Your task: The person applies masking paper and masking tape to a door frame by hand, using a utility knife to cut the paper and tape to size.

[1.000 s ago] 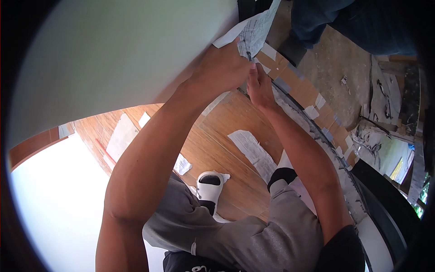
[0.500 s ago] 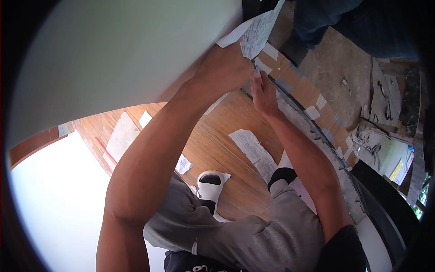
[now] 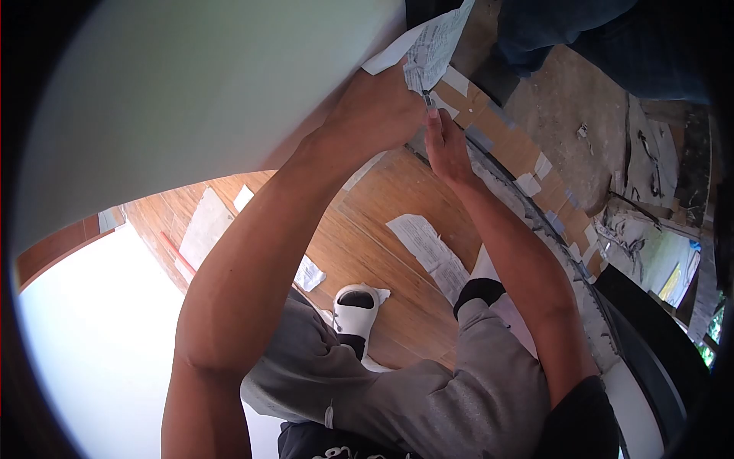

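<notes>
A torn sheet of printed paper (image 3: 434,52) hangs at the top, by the edge of a large pale panel (image 3: 214,84). My left hand (image 3: 386,103) is closed at the paper's lower edge, its fingertips hidden behind the sheet and the back of the hand. Just below it, my right hand (image 3: 446,144) is closed with the thumb up, pinching a thin tool with a metal tip (image 3: 427,99). That tip touches or nearly touches the bottom of the paper; its exact kind is too small to make out.
On the wooden floor (image 3: 367,222) lie paper scraps, including a printed strip (image 3: 428,249). A rough sill (image 3: 535,218) runs along the right beside taped cardboard (image 3: 508,141). Another person's dark-clothed leg (image 3: 566,30) is at the top right. A white shoe (image 3: 355,310) is below.
My right hand has shifted slightly upward with the tool, and more of the metal tip shows. My left hand and the paper have moved a little up and left.
</notes>
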Demonstrator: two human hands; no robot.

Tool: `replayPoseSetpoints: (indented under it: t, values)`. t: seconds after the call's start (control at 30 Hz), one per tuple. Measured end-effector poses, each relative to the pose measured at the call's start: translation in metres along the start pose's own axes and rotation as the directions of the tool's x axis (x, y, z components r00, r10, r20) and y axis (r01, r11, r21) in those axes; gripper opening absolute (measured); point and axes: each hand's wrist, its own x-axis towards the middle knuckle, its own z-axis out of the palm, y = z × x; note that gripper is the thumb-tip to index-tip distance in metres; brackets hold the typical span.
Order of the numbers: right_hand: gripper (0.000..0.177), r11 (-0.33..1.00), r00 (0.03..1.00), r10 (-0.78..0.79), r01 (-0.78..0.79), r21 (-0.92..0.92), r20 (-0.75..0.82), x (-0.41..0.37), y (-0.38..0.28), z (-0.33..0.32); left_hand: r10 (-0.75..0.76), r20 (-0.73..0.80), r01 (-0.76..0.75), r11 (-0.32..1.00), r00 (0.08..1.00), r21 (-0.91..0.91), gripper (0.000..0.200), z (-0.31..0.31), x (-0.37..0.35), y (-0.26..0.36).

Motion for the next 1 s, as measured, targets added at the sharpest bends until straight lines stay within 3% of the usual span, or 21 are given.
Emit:
replayPoseSetpoints:
  t: [0.07, 0.27, 1.0]
  values:
    - [0.057, 0.999, 0.999, 0.031, -0.03, -0.021, 0.015, 0.0, -0.002, -0.001, -0.003, 0.005, 0.003, 1.0, 1.0, -0.022, 0.06, 0.001, 0.0, -0.001]
    - [0.059, 0.998, 1.0, 0.011, -0.012, -0.065, -0.023, 0.005, 0.001, 0.003, 0.045, -0.047, -0.045, 0.999, 0.998, 0.001, 0.06, 0.007, 0.004, -0.007]
    - [0.067, 0.999, 0.999, 0.018, -0.017, -0.042, 0.026, 0.011, 0.031, 0.01, 0.025, 0.006, -0.026, 0.999, 1.0, 0.026, 0.058, 0.002, 0.002, -0.004]
